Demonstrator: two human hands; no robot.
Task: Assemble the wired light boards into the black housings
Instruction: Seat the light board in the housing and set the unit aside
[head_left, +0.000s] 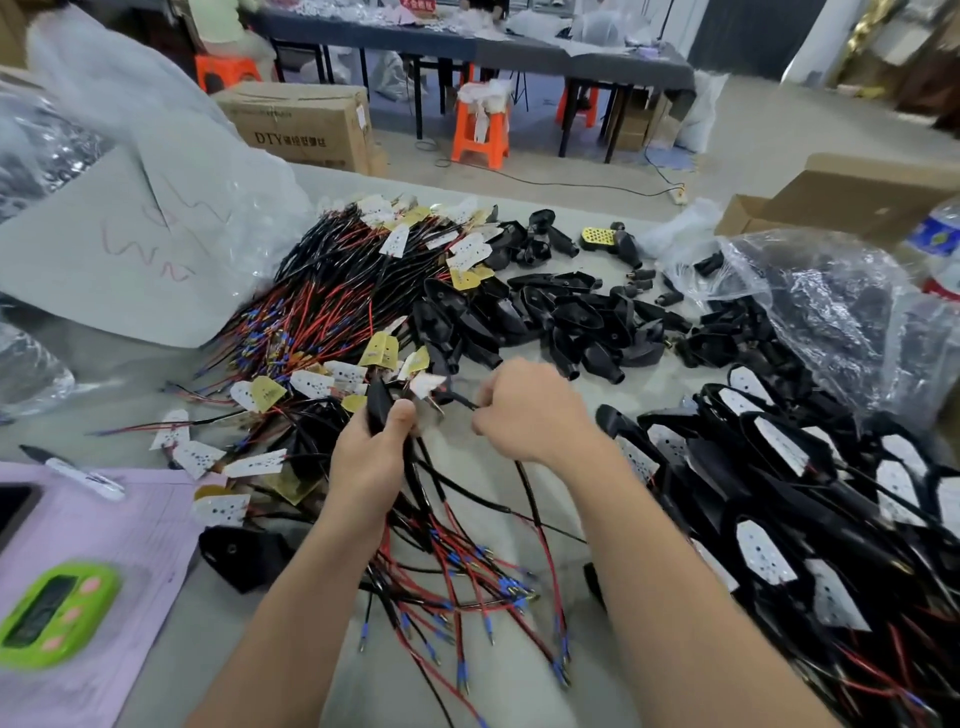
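The left hand is curled tight round one slim black plastic housing, held over the middle of the grey table. The housing's long axis runs from 6 towards 12 o'clock, its far end pointing away from the person. At 3 o'clock of it the right hand is closed in a pinch on a thin black wire. The wire leads to one white, dotted light board, tilted between the two hands at the housing's top end and too blurred for detail.

So: one housing held, one board on the wire.

The heap of wired boards at 11 o'clock — white and yellow faces, red and black leads with blue-tipped ends — is too tangled to count. So are the empty black housings at 1 o'clock and the filled housings at 4 o'clock, each showing a white board.

One loose black shell lies at 8 o'clock. One green timer sits beyond it on a lilac paper sheet.
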